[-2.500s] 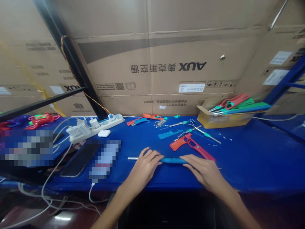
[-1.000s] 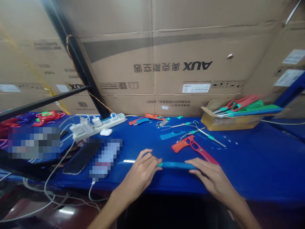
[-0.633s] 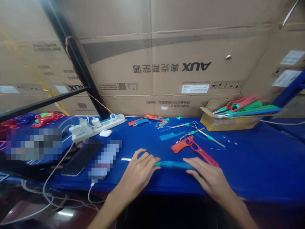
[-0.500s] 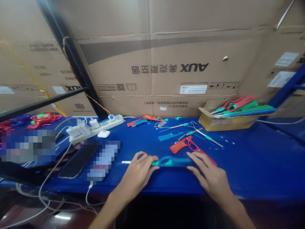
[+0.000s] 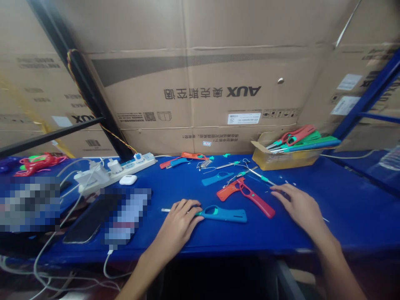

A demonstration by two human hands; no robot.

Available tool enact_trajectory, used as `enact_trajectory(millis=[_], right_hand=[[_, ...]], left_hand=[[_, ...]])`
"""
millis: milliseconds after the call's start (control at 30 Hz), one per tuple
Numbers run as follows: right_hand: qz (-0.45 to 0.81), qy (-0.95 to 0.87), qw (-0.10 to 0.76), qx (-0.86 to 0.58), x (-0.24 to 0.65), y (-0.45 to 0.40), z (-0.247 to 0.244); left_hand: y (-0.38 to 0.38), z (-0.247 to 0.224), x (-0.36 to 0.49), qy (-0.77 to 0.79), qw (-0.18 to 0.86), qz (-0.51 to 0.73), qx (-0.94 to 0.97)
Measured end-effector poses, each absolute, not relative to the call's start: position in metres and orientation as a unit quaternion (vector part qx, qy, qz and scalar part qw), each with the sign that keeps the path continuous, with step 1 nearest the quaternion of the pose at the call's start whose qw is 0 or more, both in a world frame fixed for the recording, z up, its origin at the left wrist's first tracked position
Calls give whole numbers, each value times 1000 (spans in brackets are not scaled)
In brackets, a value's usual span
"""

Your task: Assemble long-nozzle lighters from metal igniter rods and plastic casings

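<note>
My left hand point(image 5: 183, 218) is closed around the nozzle end of a blue long-nosed lighter point(image 5: 233, 214), with the metal tip showing past the fingers. The lighter's handle points right, low over the blue tabletop. My right hand point(image 5: 296, 206) is off to the right with thumb and fingers curled together. A dark bit shows between its fingers and a thin pale sliver beyond the wrist; what it holds is mostly hidden. Its fingertips are beside the end of a metal rod with a green collar point(image 5: 264, 178). Red point(image 5: 259, 202) and orange point(image 5: 227, 193) lighter shells lie between the hands.
An open carton point(image 5: 286, 161) of colourful lighters stands at the back right. A loose blue shell half point(image 5: 212, 179) and small parts lie mid-table. To the left are a power strip point(image 5: 142, 163), a white earbud case point(image 5: 128, 180), phones point(image 5: 90, 221) and cables.
My right hand has let go of the blue lighter's handle and moved right, its fingers now curled. My left hand still holds the lighter. The view has shifted slightly right.
</note>
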State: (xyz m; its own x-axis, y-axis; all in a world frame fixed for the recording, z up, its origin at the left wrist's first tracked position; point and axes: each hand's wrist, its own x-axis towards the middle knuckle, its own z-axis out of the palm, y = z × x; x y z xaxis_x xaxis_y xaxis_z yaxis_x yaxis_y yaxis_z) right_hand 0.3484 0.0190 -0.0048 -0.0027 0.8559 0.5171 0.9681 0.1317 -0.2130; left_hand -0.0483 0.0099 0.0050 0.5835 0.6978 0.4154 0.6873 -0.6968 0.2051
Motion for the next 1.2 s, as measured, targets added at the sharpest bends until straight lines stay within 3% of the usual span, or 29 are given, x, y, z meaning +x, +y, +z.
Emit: enact_trajectory(millis=[267,833,1000,1200], right_hand=[[53,-709,216,-669,360,47,5],[62,-745,201,-633,338,36,15],[81,-776,284,-557,303,11,22],[100,-841,245,-471,269,-10,23]], left_hand=[[9,6,-48,400,32,237,885],[9,3,-50,405,49,236,882],[6,3,-48,399,58,225,887],[7,2,-50,387,64,228,891]])
